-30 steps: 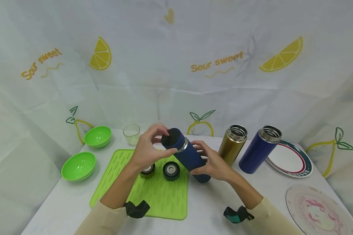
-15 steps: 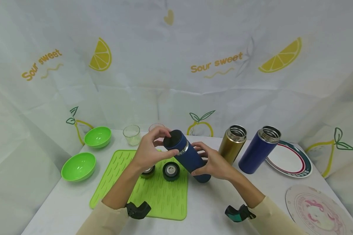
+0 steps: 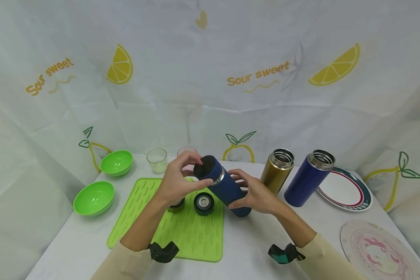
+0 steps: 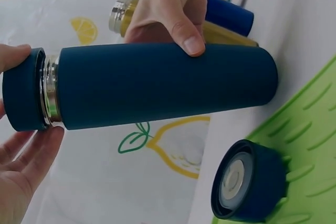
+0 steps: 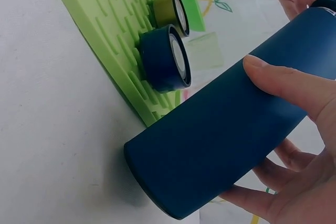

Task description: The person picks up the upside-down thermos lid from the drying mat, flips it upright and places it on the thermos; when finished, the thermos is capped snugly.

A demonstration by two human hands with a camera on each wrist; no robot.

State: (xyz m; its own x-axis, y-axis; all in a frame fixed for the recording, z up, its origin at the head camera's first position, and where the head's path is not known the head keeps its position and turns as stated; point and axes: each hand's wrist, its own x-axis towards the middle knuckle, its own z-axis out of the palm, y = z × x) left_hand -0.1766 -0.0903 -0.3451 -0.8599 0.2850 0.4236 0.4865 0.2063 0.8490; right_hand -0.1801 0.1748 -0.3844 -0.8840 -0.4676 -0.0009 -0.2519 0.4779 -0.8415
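A dark blue thermos bottle leans to the left above the table, just right of the green mat. My right hand grips its body, thumb on the near side and fingers behind. At its top, my left hand holds the blue lid between thumb and fingers. A silver neck band shows between lid and body in the left wrist view. Two more lids lie upside down on the mat: a dark blue one and a gold one, partly behind my left hand in the head view.
A gold bottle and a blue-purple bottle stand lidless at right, before a rimmed plate. A pink-patterned round mat lies nearer. Left are two green bowls. Glasses stand behind the green mat.
The bottle's top and my left hand have shifted slightly right and down since a second ago. Both hands keep their hold, and the other things stay in place.
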